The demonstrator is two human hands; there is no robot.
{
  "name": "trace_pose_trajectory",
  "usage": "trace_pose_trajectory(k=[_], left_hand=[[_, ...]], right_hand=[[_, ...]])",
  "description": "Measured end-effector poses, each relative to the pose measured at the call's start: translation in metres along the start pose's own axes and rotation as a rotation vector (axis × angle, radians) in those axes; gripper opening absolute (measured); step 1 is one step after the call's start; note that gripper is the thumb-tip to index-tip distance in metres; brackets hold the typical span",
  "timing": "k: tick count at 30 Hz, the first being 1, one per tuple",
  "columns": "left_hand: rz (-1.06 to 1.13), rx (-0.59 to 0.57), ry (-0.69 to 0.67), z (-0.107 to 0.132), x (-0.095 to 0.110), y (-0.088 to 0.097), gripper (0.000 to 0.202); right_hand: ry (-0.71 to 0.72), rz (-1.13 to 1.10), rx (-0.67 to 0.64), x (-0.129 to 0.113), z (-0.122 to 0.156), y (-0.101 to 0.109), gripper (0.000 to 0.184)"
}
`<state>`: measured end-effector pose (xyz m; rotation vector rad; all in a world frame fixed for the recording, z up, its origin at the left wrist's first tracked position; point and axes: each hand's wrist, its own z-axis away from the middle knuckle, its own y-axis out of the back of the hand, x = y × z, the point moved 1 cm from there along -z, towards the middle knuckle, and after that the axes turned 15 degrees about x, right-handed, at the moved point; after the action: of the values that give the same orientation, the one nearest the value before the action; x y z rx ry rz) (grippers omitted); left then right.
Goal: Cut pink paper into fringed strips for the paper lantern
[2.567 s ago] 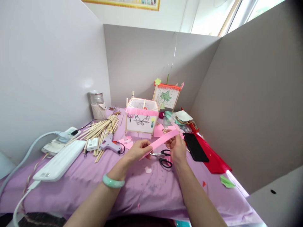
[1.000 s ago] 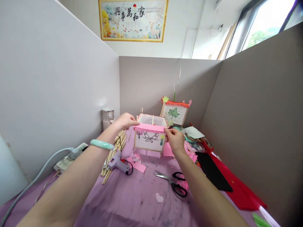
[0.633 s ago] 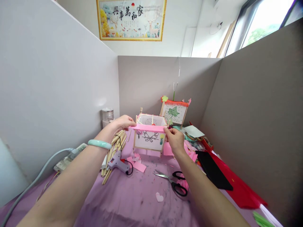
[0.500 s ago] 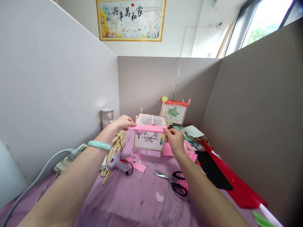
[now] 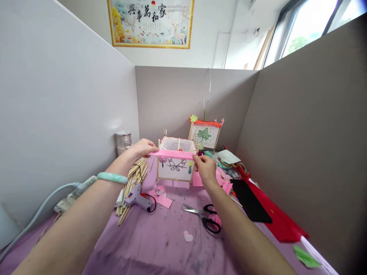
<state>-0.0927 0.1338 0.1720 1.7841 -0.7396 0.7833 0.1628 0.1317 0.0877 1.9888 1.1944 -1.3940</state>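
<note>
A pink paper strip (image 5: pixel 176 154) is stretched level across the upper front edge of a lantern (image 5: pixel 174 173) with a stick frame and white panels bearing drawings. My left hand (image 5: pixel 145 148), a pale green bangle (image 5: pixel 112 177) on its wrist, pinches the strip's left end just past the lantern's corner. The right end is pinched by my right hand (image 5: pixel 205 166) at the lantern's front right corner. Through the open top, crossing sticks show. Nearer me lie black-handled scissors (image 5: pixel 203 217), blades pointing left, and a pale pink paper heart (image 5: pixel 188 236).
Left of the lantern lie a glue gun (image 5: pixel 139 198), wooden sticks (image 5: pixel 132 187) and a power strip (image 5: pixel 75 194); a jar (image 5: pixel 124 142) stands behind. A second lantern (image 5: pixel 204 134) rises at the back. Rightward are a black flat object (image 5: pixel 250 200) and red sheet (image 5: pixel 282 221).
The view has shifted slightly, so the whole scene sits a little further left. Both hands still pinch the pink strip against the lantern's upper edge.
</note>
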Motion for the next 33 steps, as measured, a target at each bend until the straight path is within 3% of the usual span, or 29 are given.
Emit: trace_pose_trajectory(k=[17,24,28,33], left_hand=[[0.03,0.048,0.032,-0.003,-0.001,-0.005,0.014],[0.249,0.006,-0.006,0.036,0.01,0.003,0.011],[0.451,0.005,0.019,0.069,0.003,-0.009,0.017],[0.692,-0.005,0.112,0.109,-0.005,-0.052,0.024]], right_hand=[[-0.074,-0.038,-0.007,-0.004,-0.005,-0.002,0.036],[-0.074,-0.07,-0.072,-0.018,0.004,0.015,0.039],[0.003,0.094,-0.246,-0.008,0.014,0.055,0.039],[0.333,0.723,-0.752,0.011,0.05,0.117,0.014]])
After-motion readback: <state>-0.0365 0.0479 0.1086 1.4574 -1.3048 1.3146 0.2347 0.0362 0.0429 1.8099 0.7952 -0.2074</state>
